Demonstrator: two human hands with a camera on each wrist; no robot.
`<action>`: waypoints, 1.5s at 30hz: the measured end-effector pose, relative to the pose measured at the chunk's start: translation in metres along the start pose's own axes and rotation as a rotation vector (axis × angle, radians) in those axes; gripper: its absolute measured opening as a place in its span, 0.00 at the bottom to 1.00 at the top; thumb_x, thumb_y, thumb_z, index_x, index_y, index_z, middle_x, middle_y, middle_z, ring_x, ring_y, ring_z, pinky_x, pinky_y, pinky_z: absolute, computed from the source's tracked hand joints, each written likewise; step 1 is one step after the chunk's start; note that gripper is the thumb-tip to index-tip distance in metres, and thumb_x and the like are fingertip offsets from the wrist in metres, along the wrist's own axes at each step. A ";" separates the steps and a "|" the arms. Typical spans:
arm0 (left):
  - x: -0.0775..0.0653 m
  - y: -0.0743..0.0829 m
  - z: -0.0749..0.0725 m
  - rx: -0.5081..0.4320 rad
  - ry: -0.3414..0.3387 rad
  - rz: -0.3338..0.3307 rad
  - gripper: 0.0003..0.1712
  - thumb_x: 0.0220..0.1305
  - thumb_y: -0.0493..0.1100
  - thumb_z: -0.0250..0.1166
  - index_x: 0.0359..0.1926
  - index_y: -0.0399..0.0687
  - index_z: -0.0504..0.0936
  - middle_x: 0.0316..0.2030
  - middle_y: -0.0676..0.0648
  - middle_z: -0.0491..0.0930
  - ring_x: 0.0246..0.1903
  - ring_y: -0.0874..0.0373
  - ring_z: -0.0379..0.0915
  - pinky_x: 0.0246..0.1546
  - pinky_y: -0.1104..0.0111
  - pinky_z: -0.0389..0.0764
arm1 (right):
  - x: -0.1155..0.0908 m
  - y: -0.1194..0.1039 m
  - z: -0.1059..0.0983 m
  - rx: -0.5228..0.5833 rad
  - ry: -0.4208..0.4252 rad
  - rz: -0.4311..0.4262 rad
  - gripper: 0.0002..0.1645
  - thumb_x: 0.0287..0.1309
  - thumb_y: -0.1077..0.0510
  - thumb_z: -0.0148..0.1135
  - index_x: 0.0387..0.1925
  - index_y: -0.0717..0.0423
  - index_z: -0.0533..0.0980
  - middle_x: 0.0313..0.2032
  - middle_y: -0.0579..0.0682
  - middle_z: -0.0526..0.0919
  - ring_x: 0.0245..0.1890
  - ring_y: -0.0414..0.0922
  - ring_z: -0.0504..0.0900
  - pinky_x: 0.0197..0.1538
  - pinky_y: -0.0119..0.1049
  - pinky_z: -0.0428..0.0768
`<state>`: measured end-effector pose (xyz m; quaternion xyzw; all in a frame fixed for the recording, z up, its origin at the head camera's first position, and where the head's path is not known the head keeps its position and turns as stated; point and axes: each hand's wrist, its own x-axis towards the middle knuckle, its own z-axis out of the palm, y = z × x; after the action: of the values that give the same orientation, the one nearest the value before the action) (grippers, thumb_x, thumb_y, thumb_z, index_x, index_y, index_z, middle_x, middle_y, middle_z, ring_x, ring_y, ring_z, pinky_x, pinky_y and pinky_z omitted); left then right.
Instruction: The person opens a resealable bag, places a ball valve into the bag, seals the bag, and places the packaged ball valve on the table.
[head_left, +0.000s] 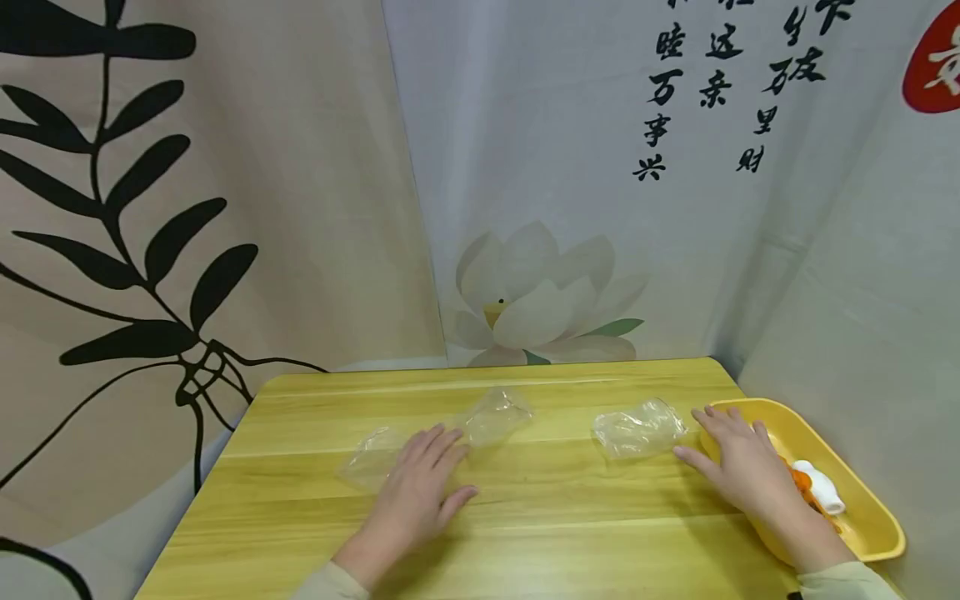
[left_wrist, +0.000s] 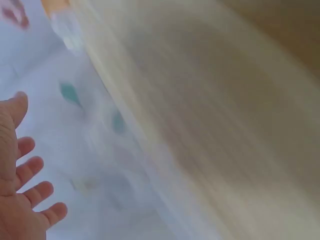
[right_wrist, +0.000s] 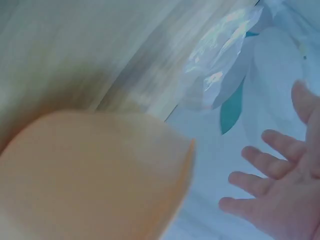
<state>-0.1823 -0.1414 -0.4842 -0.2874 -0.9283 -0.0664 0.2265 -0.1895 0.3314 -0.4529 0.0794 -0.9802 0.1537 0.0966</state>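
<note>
The left hand (head_left: 416, 492), fingers spread and thumb out, is over clear wrap (head_left: 375, 454) that shows at its left and again as a sheet (head_left: 495, 415) beyond its fingertips; the hand hides the middle, so whether this is 1 piece or 2 cannot be told, nor whether the palm touches it. The right hand (head_left: 742, 462), fingers also spread, pinches nothing and covers part of the near-left rim of a yellow tray (head_left: 870, 508); contact there is unclear. Just left of its thumb, a crumpled clear bag (head_left: 640, 427) lies on the table (head_left: 525, 533), its outline hard to follow against the wood. In the tray, just right of the right wrist, sit a white item (head_left: 820, 487) and an orange item (head_left: 799, 480), partly hidden by the forearm and too little seen to identify. A dark scrap (head_left: 793, 595) beside the right cuff is cut off below. Both wrist views cut off part of the palms, and motion blurs the table.
</note>
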 end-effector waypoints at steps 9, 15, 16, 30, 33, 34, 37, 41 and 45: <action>0.076 0.097 0.056 -0.017 -0.209 0.260 0.33 0.73 0.69 0.63 0.73 0.67 0.74 0.80 0.48 0.64 0.79 0.44 0.63 0.79 0.48 0.71 | -0.015 -0.029 0.006 -0.020 0.087 -0.077 0.27 0.64 0.44 0.76 0.55 0.58 0.86 0.52 0.60 0.91 0.54 0.64 0.88 0.55 0.64 0.86; 0.107 0.139 0.085 0.026 -0.351 0.294 0.38 0.70 0.77 0.58 0.77 0.79 0.68 0.86 0.49 0.51 0.84 0.41 0.50 0.82 0.45 0.63 | -0.022 -0.031 0.005 -0.032 0.075 -0.058 0.26 0.63 0.42 0.77 0.53 0.56 0.87 0.51 0.58 0.92 0.50 0.62 0.90 0.49 0.63 0.88; 0.111 0.144 0.088 0.045 -0.359 0.298 0.39 0.70 0.78 0.57 0.78 0.80 0.66 0.86 0.49 0.50 0.85 0.41 0.48 0.82 0.45 0.63 | -0.023 -0.031 0.005 -0.033 0.075 -0.059 0.26 0.63 0.43 0.77 0.53 0.56 0.87 0.51 0.58 0.92 0.50 0.62 0.90 0.48 0.62 0.88; 0.138 0.161 0.112 0.133 -0.569 0.161 0.39 0.79 0.72 0.47 0.80 0.62 0.67 0.83 0.60 0.59 0.83 0.61 0.53 0.83 0.58 0.64 | -0.025 -0.031 0.009 -0.044 0.079 -0.092 0.21 0.62 0.44 0.77 0.50 0.53 0.89 0.47 0.53 0.93 0.47 0.57 0.92 0.40 0.57 0.88; 0.133 0.154 0.108 0.126 -0.585 0.146 0.36 0.81 0.70 0.47 0.79 0.61 0.69 0.81 0.60 0.63 0.82 0.62 0.57 0.82 0.59 0.66 | -0.026 -0.032 0.012 -0.029 0.064 -0.094 0.21 0.62 0.44 0.77 0.50 0.53 0.89 0.47 0.53 0.93 0.47 0.58 0.92 0.43 0.58 0.88; 0.130 0.151 0.106 0.128 -0.583 0.147 0.35 0.81 0.70 0.47 0.78 0.61 0.71 0.80 0.60 0.65 0.81 0.62 0.60 0.81 0.60 0.67 | -0.026 -0.033 0.013 -0.021 0.052 -0.088 0.22 0.62 0.44 0.77 0.51 0.53 0.88 0.48 0.53 0.93 0.48 0.58 0.92 0.45 0.58 0.88; 0.123 0.145 0.096 0.138 -0.572 0.163 0.31 0.80 0.69 0.52 0.69 0.60 0.81 0.72 0.61 0.77 0.74 0.64 0.70 0.78 0.63 0.71 | -0.027 -0.038 0.015 0.009 0.009 -0.078 0.23 0.63 0.43 0.76 0.52 0.53 0.88 0.49 0.52 0.93 0.50 0.58 0.91 0.51 0.59 0.88; 0.107 0.135 0.080 0.137 -0.519 0.209 0.24 0.76 0.69 0.60 0.47 0.60 0.91 0.49 0.62 0.89 0.55 0.67 0.82 0.68 0.70 0.78 | -0.026 -0.048 0.019 0.032 -0.016 -0.097 0.23 0.64 0.43 0.76 0.52 0.53 0.88 0.50 0.52 0.92 0.52 0.57 0.90 0.56 0.58 0.87; 0.085 0.123 0.064 0.081 -0.516 0.210 0.23 0.73 0.68 0.64 0.40 0.57 0.90 0.40 0.60 0.89 0.45 0.67 0.83 0.64 0.73 0.80 | -0.027 -0.057 0.022 0.057 -0.064 -0.096 0.24 0.65 0.41 0.74 0.53 0.52 0.87 0.52 0.52 0.92 0.54 0.57 0.89 0.56 0.59 0.87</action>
<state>-0.1997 0.0192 -0.5030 -0.3800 -0.9224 0.0698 -0.0003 -0.1565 0.2740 -0.4632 0.1340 -0.9731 0.1739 0.0704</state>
